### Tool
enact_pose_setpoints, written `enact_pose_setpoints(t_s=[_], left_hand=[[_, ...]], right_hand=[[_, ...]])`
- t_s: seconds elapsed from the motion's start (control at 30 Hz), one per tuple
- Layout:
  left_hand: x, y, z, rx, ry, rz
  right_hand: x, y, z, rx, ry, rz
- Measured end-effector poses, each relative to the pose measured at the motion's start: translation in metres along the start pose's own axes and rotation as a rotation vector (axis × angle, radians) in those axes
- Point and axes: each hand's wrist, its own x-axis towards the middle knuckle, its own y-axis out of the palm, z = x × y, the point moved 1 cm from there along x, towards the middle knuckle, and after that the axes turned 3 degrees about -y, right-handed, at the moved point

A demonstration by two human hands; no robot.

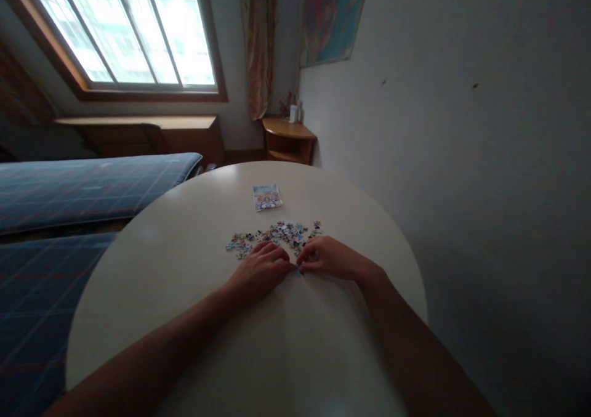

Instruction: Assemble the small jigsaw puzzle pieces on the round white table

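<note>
Both my hands rest on a round white table (184,294), fingertips meeting near the middle. My left hand (261,272) is curled with its fingers pressed together. My right hand (325,258) is pinched, and a small blue jigsaw piece (299,272) shows between the two sets of fingertips. Just beyond the hands lies a scatter of several loose jigsaw pieces (277,235). Farther back a small picture card (266,196) lies flat on the table.
A grey wall runs close along the table's right side. Two beds with blue checked covers (69,189) stand at the left. A wooden corner shelf (289,140) and a low cabinet sit under the window at the back.
</note>
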Motion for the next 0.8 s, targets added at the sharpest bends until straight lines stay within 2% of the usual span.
enact_pose_setpoints(t_s=[0.37, 0.8], left_hand=[[0.0018, -0.0011, -0.0017, 0.016, 0.016, 0.027], [0.0022, 0.0044, -0.0009, -0.16, -0.194, -0.012]], right_hand=[[-0.0004, 0.0012, -0.0038, 0.012, 0.015, -0.011], [-0.0007, 0.0002, -0.0006, -0.017, 0.004, -0.011]])
